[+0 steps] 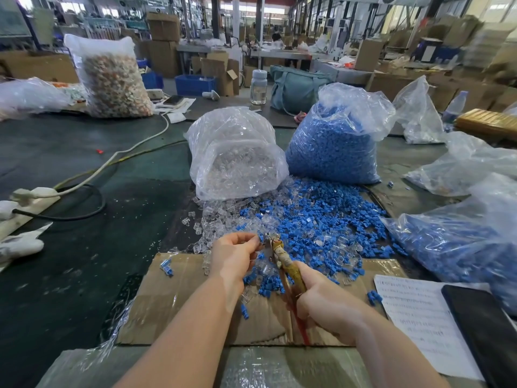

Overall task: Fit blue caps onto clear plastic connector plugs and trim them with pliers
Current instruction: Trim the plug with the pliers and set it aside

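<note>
While the left hand (235,252) pinches a small capped plug (261,237) betw. thumb and fingertips, fingers curled round it, the right hand (324,301) grips the handles of the pliers (282,259), fingers wrapped tight. Pliers' head sits right at the plug, touching it; can't tell whether the jaws are biting. Both hands hover over a flat cardboard sheet (173,301) on the dark worktop (84,261). Just beyond the hands lies a loose heap of blue caps (330,217), w/ clear plugs (221,217) scattered on its left side and mixed in. Behind the heap, two plastic bags: bag of clear plugs (235,155) on the left, lying open toward the heap, and bag of blue caps (335,144) upright beside it. A third bag w/ blue parts (453,247) lies to the right. Near right: printed paper (414,312) w/ a dark phone (481,329) resting on it.
</note>
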The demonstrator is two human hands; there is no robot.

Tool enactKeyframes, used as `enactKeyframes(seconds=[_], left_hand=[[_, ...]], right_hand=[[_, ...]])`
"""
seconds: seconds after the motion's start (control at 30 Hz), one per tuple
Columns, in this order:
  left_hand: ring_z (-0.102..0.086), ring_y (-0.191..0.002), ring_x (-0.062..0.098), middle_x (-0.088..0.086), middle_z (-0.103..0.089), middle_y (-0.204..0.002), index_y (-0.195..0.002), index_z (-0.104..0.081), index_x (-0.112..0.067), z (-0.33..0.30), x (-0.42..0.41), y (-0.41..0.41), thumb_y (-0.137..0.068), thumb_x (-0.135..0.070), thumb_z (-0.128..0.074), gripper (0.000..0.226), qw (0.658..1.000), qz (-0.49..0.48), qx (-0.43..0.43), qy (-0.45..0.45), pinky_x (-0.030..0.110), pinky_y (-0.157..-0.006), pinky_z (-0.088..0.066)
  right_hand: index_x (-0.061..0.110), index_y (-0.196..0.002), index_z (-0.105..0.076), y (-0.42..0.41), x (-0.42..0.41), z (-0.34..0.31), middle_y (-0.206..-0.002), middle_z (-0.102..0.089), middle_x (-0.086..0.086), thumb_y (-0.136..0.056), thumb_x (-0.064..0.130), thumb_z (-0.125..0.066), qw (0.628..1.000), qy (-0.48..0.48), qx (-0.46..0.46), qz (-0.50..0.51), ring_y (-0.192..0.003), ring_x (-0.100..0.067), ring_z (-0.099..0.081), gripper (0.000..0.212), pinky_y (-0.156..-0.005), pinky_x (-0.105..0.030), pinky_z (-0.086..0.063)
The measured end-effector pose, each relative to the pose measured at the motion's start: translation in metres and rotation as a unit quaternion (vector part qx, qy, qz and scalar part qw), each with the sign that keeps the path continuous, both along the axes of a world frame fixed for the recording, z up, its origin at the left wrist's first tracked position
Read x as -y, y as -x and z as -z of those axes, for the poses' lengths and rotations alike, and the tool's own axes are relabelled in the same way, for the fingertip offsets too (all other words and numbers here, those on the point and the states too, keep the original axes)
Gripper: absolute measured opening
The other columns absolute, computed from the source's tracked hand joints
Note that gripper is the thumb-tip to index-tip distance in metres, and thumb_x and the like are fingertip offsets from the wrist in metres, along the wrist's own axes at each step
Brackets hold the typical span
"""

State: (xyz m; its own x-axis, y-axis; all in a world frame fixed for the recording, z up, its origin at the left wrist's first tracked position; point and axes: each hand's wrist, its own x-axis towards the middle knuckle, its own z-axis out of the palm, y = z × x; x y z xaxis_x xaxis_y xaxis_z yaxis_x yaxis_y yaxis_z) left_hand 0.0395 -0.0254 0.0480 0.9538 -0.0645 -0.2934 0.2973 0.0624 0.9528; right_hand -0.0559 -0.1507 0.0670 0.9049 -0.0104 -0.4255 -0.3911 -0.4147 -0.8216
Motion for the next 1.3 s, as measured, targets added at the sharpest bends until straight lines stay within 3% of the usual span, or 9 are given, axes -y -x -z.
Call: enactKeyframes(seconds=[0.1,0.27,0.4,0.77,1.03,1.17,1.3], left_hand=[[-0.052,-0.059,0.009,0.005,-0.063,-0.077,-0.087,-0.065,-0.010,-0.002,-0.001,0.001,-0.087,-0.005,-0.061,0.006,1.000,0.008,0.011,-0.020,0.016,-0.049,-0.043],[-0.051,-0.058,0.011,0.006,-0.062,-0.075,-0.088,-0.064,-0.006,-0.004,-0.002,0.002,-0.088,-0.002,-0.059,0.007,0.999,0.027,0.016,-0.036,0.018,-0.051,-0.042],[-0.050,-0.058,0.011,0.006,-0.061,-0.075,-0.086,-0.063,-0.006,-0.004,-0.004,0.002,-0.089,-0.002,-0.057,0.008,0.998,0.041,0.020,-0.050,0.017,-0.050,-0.043],[-0.054,-0.064,0.013,0.006,-0.061,-0.076,-0.088,-0.063,-0.005,-0.004,-0.005,0.003,-0.090,-0.002,-0.056,0.008,0.999,0.036,0.006,-0.036,0.023,-0.060,-0.047],[-0.053,-0.063,0.013,0.006,-0.059,-0.078,-0.090,-0.063,-0.006,-0.007,-0.011,-0.005,-0.091,-0.002,-0.053,0.011,0.992,0.088,0.033,-0.085,0.016,-0.051,-0.047],[-0.053,-0.064,0.012,0.006,-0.060,-0.078,-0.087,-0.065,-0.007,-0.007,-0.013,-0.007,-0.090,-0.001,-0.054,0.012,0.989,0.101,0.046,-0.097,0.015,-0.051,-0.046],[-0.054,-0.067,0.013,0.007,-0.061,-0.083,-0.088,-0.064,-0.009,-0.006,-0.013,-0.008,-0.090,-0.002,-0.054,0.012,0.988,0.110,0.047,-0.097,0.018,-0.057,-0.047]], right_hand=[[0.017,-0.109,-0.051,0.001,0.001,-0.001,-0.073,-0.049,0.000,-0.077,-0.014,-0.033,1.000,0.022,0.002,-0.005,-0.062,-0.013,-0.046,0.048,-0.052,-0.022,-0.036],[0.016,-0.107,-0.049,0.003,0.001,0.001,-0.076,-0.047,-0.002,-0.082,-0.009,-0.033,0.996,0.081,0.023,-0.019,-0.069,-0.017,-0.043,0.039,-0.062,-0.030,-0.036],[0.024,-0.100,-0.045,0.004,0.001,-0.001,-0.078,-0.046,-0.002,-0.082,-0.007,-0.033,0.992,0.114,0.026,-0.039,-0.068,-0.016,-0.041,0.038,-0.058,-0.026,-0.033],[0.022,-0.106,-0.049,0.005,0.006,0.003,-0.074,-0.044,-0.002,-0.083,-0.008,-0.034,0.997,0.072,0.018,-0.025,-0.064,-0.018,-0.039,0.041,-0.054,-0.027,-0.032],[0.041,-0.097,-0.045,0.005,0.009,0.001,-0.082,-0.051,-0.005,-0.082,-0.007,-0.036,0.998,0.060,-0.006,-0.032,-0.071,-0.021,-0.045,0.051,-0.059,-0.030,-0.035],[0.025,-0.104,-0.050,0.005,0.013,0.004,-0.079,-0.047,-0.007,-0.073,-0.012,-0.037,0.999,0.015,-0.029,-0.031,-0.065,-0.021,-0.043,0.050,-0.052,-0.029,-0.033],[0.020,-0.104,-0.051,0.005,0.016,0.004,-0.082,-0.046,-0.011,-0.063,-0.007,-0.043,0.998,0.014,-0.035,-0.042,-0.071,-0.022,-0.042,0.050,-0.059,-0.036,-0.032]])
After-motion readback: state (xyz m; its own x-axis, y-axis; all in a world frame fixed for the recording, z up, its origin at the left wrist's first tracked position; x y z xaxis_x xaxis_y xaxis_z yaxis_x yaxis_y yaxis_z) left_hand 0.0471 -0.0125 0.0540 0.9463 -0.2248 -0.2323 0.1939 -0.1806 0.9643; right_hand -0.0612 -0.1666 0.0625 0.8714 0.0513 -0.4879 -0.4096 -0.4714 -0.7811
